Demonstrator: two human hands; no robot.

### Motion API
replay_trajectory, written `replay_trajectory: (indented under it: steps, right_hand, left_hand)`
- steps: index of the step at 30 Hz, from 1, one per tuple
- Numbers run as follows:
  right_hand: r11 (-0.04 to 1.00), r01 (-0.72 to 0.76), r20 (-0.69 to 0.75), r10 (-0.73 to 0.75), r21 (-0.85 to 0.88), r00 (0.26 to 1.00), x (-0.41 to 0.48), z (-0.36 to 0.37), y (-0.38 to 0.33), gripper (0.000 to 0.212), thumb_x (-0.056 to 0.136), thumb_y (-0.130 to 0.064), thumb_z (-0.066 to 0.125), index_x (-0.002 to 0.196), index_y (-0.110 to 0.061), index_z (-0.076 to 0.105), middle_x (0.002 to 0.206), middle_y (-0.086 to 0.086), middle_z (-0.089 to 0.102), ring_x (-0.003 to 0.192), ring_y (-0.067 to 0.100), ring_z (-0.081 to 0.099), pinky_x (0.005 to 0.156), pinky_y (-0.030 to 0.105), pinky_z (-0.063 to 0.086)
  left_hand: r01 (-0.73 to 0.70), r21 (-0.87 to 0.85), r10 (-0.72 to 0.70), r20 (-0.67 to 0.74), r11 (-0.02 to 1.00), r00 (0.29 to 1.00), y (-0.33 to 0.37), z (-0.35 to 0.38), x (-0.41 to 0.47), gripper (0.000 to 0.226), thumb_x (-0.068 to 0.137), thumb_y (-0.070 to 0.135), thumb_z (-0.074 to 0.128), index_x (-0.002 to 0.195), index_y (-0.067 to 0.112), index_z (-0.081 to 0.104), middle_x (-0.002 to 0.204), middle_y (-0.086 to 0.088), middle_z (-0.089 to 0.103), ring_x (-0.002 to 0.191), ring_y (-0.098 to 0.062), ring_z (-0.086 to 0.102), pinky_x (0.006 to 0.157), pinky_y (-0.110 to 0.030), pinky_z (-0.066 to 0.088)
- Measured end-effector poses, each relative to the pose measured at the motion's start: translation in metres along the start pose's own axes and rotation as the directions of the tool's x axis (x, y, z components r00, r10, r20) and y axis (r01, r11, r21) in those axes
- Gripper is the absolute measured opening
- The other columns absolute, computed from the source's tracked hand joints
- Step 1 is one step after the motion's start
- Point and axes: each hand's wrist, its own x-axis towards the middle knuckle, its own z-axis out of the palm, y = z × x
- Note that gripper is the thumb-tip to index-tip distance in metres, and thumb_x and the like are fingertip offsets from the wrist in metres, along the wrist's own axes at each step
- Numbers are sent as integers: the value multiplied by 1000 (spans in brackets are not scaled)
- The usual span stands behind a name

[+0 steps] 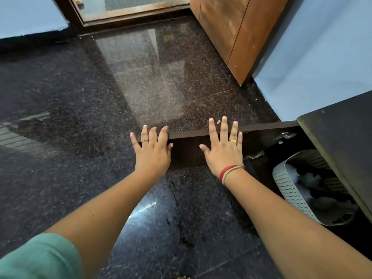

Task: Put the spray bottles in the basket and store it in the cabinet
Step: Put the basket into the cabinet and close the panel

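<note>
Dark wood door: I see the cabinet door (pixel 189 154) swung out low over the floor, its top edge running between my two hands.
Left hand (pixel 154 149): flat and spread on the door's outer end, fingers draped over the top edge, gripping nothing; a thin ring shows on one finger.
Right hand (pixel 223 151): flat and spread on the door face nearer the hinge side, fingers reaching past the top edge, also gripping nothing; a gold ring and red and tan thread bands at the wrist.
Basket (pixel 289 190): white perforated plastic, sitting inside the open cabinet (pixel 340 141) at lower right, partly under its dark top panel.
Spray bottles (pixel 310 178): pale and dark shapes lie inside the basket; too blurred for me to count or tell apart.
Floor (pixel 141 81): polished dark speckled granite with a bright reflection ahead.
Sleeve (pixel 40 258): green fabric at lower left.
Background: brown wooden panel (pixel 231 31) upper right, blue wall (pixel 314 57) beside it.
</note>
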Motion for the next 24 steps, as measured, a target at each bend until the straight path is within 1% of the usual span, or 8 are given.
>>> replay_trajectory:
  steps: [4, 7, 10, 12, 15, 18, 21, 24]
  right_hand:
    - [1000, 3, 7, -3, -4, 1000, 0, 2, -3, 75, 97, -49, 37, 152, -25, -7, 161, 13, -8, 146, 41, -9, 118, 50, 3]
    - [1000, 7, 11, -7, 5, 1000, -2, 4, -7, 74, 97, -48, 38, 153, -25, -5, 161, 13, -8, 146, 41, -10, 118, 50, 3]
    - [1000, 24, 24, -25, 17, 999, -7, 5, -9, 72, 97, -49, 37, 153, -25, -1, 162, 13, -6, 146, 41, -10, 118, 51, 3]
    - [999, 33, 39, -34, 31, 999, -13, 4, -8, 69, 97, -50, 34, 153, -26, 2, 162, 13, -6, 146, 40, -10, 118, 50, 3]
    - [997, 36, 38, -38, 68, 999, -21, 1, 1, 61, 98, -49, 31, 152, -26, 13, 162, 11, -2, 147, 39, -10, 119, 49, 2]
    - [991, 37, 21, -40, 132, 999, -31, -5, 16, 52, 99, -43, 30, 149, -27, 25, 162, 9, 6, 148, 37, -7, 119, 49, 4]
    - [968, 68, 51, -82, 240, 995, -43, -11, 28, 46, 99, -38, 29, 144, -30, 34, 162, 5, 12, 149, 33, -5, 119, 47, 5]
    - [950, 59, 60, -81, 306, 995, -59, -16, 38, 39, 100, -43, 28, 130, -29, 47, 160, 4, 20, 149, 31, -2, 119, 47, 5]
  left_hand:
    - [-13, 13, 13, -5, 1000, 1000, -3, 0, 2, 51, 102, 39, 33, 150, 22, 26, 149, -10, 36, 147, -36, 18, 115, -64, 1]
    - [-26, 47, 26, 0, 999, 1000, -8, 1, -2, 47, 102, 37, 35, 144, 17, 34, 137, -12, 45, 141, -37, 29, 115, -64, 3]
    - [-35, 91, 34, 6, 995, 999, -12, -1, -7, 36, 101, 34, 34, 128, 12, 44, 118, -12, 53, 124, -37, 45, 115, -64, 6]
    - [-49, 123, 48, 9, 991, 999, -14, -3, -14, 32, 102, 34, 34, 121, 11, 47, 110, -11, 57, 112, -38, 53, 113, -64, 18]
    - [-107, 152, 116, -55, 983, 992, -11, -7, -31, 29, 100, 32, 41, 115, 10, 54, 102, -12, 63, 97, -38, 60, 96, -53, 41]
    - [-150, 141, 164, -90, 979, 982, 0, -9, -49, 24, 99, 28, 46, 109, 10, 57, 95, -11, 64, 87, -36, 63, 79, -45, 45]
    - [-161, 127, 166, -32, 979, 986, 10, -12, -69, 21, 98, 27, 48, 106, 9, 56, 94, -12, 64, 84, -36, 64, 69, -41, 47]
    - [-191, 104, 190, 21, 976, 982, 20, -14, -98, 19, 96, 26, 51, 101, 9, 57, 88, -11, 64, 78, -35, 63, 61, -39, 47]
